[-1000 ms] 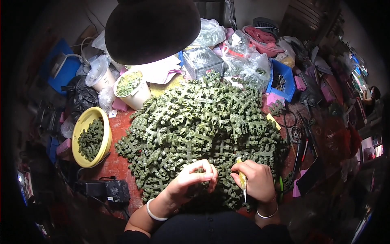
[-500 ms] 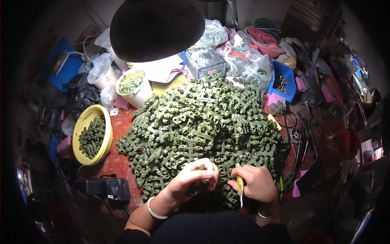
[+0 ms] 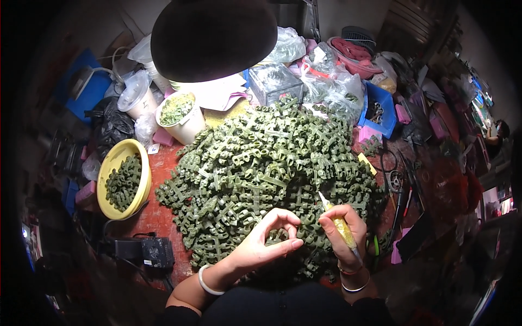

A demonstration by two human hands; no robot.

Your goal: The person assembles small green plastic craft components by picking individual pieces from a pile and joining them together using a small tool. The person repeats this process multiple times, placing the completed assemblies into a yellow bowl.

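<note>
A large heap of green moulded parts (image 3: 244, 157), ring-like pieces joined on short stems, fills the middle of the red table. Over its near edge my left hand (image 3: 266, 239) is curled, thumb and fingertips brought close together. Green shows between those fingers, but whether it is a held piece or the heap behind I cannot make out. To its right, my right hand (image 3: 348, 231) grips a slim pointed tool (image 3: 342, 228) with a yellow handle. Its pale tip points up and away over the heap, and a greyish end sticks out near the wrist.
At left stands a yellow basin (image 3: 147, 185) with more green parts, above a black power adapter (image 3: 156, 253). Behind are a white bucket (image 3: 185, 127) of green bits, a clear box (image 3: 276, 84) and a blue bin (image 3: 382, 117). A dark lamp head (image 3: 212, 41) hangs overhead.
The tool has swung round in my right hand: its pale end pointed down and now points up. My left hand has turned, its thumb now extending rightward below the curled fingers.
</note>
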